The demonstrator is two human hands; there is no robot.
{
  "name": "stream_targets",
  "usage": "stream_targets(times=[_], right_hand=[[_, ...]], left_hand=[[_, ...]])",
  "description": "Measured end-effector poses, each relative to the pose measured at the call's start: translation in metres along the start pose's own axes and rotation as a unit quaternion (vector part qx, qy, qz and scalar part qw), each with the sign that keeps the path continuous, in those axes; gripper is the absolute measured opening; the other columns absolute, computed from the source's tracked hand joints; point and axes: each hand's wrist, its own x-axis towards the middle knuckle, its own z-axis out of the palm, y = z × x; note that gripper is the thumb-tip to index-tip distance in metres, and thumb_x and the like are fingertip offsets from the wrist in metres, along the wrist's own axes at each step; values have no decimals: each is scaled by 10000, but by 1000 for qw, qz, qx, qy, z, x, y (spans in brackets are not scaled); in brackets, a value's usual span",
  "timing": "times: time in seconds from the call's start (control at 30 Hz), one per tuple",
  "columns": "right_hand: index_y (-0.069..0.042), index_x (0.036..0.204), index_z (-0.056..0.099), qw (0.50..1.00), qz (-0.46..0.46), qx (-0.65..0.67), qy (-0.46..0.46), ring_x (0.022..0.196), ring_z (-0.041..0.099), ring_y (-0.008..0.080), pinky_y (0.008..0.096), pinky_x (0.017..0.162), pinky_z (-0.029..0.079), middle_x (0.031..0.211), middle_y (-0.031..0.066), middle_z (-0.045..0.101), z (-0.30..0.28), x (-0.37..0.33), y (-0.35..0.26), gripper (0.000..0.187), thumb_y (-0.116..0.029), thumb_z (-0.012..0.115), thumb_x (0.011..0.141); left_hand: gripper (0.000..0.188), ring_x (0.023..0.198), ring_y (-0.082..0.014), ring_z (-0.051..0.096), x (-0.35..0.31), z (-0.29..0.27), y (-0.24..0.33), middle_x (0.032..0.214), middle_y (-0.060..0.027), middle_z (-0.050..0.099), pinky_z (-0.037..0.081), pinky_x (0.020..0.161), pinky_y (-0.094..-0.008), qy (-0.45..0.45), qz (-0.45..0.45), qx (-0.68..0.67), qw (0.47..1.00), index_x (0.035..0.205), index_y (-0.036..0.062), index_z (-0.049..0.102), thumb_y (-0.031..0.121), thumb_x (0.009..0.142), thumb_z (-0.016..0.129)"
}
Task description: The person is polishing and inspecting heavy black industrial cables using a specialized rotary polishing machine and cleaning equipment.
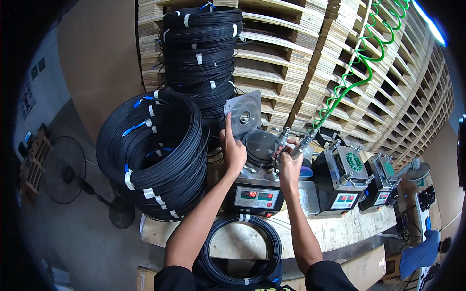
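Note:
A polishing machine (256, 198) with a lit red and green display stands before me. Its round dark disc (262, 147) lies uncovered on top. Behind the disc, a square metal plate (244, 116) with a circular face is tilted up. My left hand (233, 151) grips this plate by its left edge, index finger stretched up along it. Over the disc's right side, my right hand (291, 164) is closed around an air blow gun (304, 143) fed by a green coiled hose (350, 83). The gun's tip is partly hidden by my fingers.
Black cable coils (160, 160) with blue connectors are stacked at left, more behind. One cable coil (213, 264) overhangs the table's front edge (194, 242). Two similar machines (340, 177) stand at right. Wooden pallets (276, 43) rise behind; a fan (65, 169) stands far left; a person (420, 254) sits far right.

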Motion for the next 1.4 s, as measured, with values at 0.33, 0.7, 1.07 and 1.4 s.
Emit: stream_targets(times=[0.33, 0.7, 1.07, 1.4], right_hand=[[-35, 1226, 425, 999, 26, 19, -23, 811, 588, 149, 295, 745, 514, 973, 100, 553, 16, -13, 7, 393, 92, 473, 858], [-29, 1165, 419, 999, -25, -25, 8, 754, 564, 148, 288, 682, 501, 900, 89, 563, -10, 34, -19, 340, 106, 446, 853], [-21, 1219, 414, 996, 7, 50, -76, 730, 588, 146, 273, 657, 500, 914, 93, 590, 61, -4, 2, 393, 85, 481, 846], [-36, 1213, 397, 978, -135, 159, -4, 762, 571, 166, 303, 713, 510, 924, 111, 560, 68, 77, 0, 373, 103, 457, 873]], left_hand=[[901, 1061, -337, 522, -2, 1, 3, 1128, -200, 479, 389, 1000, -393, -5, -6, 1, 1000, 1567, 197, 263, -200, 774, 425], [907, 1131, -360, 537, -2, 1, 8, 1199, -213, 502, 401, 1012, -431, 19, 14, -35, 999, 1563, 238, 265, -195, 780, 414], [879, 1447, -372, 318, 1, 3, -1, 1563, -250, 304, 266, 1182, -420, 36, -12, -122, 992, 1577, 153, 192, -191, 785, 358], [832, 1248, -374, 482, -3, -3, 12, 1313, -234, 481, 365, 1070, -426, 14, 4, -40, 999, 1543, 157, 306, -181, 789, 402]])
